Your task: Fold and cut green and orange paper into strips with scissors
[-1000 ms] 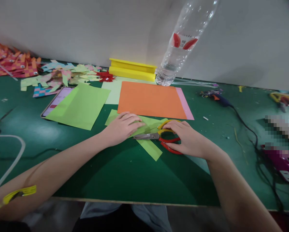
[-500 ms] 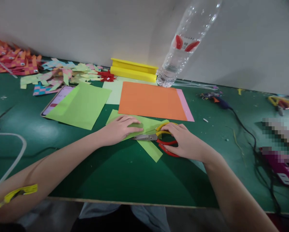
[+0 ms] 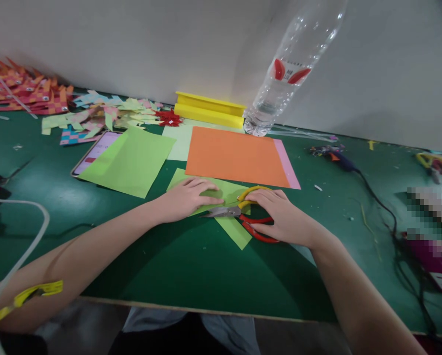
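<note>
My left hand (image 3: 190, 198) lies flat with fingers stretched out on a folded light green paper (image 3: 229, 226) on the green table. My right hand (image 3: 280, 217) rests on two pairs of scissors, one with red handles (image 3: 259, 231) and one with yellow handles (image 3: 251, 191), its fingers curled over the handles. The metal blades (image 3: 221, 212) point left toward my left hand and lie on the green paper.
An orange sheet (image 3: 236, 158) over a pink one lies behind the hands, a larger green sheet (image 3: 130, 160) and a phone (image 3: 93, 153) to the left. A clear bottle (image 3: 291, 69), yellow strips (image 3: 209, 109), woven paper pieces (image 3: 95, 116), a glue gun cable (image 3: 376, 197) surround them.
Both hands stay almost where they were on the paper and scissors; the camera view has shifted slightly, so everything sits a little further right and lower.
</note>
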`<state>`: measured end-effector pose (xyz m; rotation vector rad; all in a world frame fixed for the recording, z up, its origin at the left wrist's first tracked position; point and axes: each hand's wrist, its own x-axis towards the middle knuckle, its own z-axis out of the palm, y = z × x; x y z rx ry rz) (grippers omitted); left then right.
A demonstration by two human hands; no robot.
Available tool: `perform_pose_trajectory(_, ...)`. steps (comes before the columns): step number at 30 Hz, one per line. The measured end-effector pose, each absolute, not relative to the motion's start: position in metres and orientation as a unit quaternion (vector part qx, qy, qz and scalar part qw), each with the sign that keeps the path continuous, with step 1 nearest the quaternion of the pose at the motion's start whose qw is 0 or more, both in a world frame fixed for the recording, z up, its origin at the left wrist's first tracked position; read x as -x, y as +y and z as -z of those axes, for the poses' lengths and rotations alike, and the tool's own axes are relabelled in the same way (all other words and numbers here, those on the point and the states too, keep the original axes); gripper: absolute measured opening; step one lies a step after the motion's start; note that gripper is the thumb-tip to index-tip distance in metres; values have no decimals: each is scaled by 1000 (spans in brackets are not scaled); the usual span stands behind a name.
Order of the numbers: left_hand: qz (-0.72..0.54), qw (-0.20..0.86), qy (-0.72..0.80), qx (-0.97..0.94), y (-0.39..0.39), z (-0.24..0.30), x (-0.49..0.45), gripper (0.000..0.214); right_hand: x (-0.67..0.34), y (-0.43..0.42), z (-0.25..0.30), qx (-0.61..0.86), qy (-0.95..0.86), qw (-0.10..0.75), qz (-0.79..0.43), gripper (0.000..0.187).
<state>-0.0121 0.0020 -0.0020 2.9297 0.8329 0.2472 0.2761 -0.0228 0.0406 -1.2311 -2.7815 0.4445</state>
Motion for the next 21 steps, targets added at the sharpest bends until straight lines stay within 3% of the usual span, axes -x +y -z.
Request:
perform_pose_trajectory(11,-78,53,275,-957,3,5,14,59,-279,-22,-39,392,-907,29,-149,42)
perform_pose_trajectory(21,-60,21,272,-960,0,-1,12,48,-274,-22,-37,393,-910,35,-126,42)
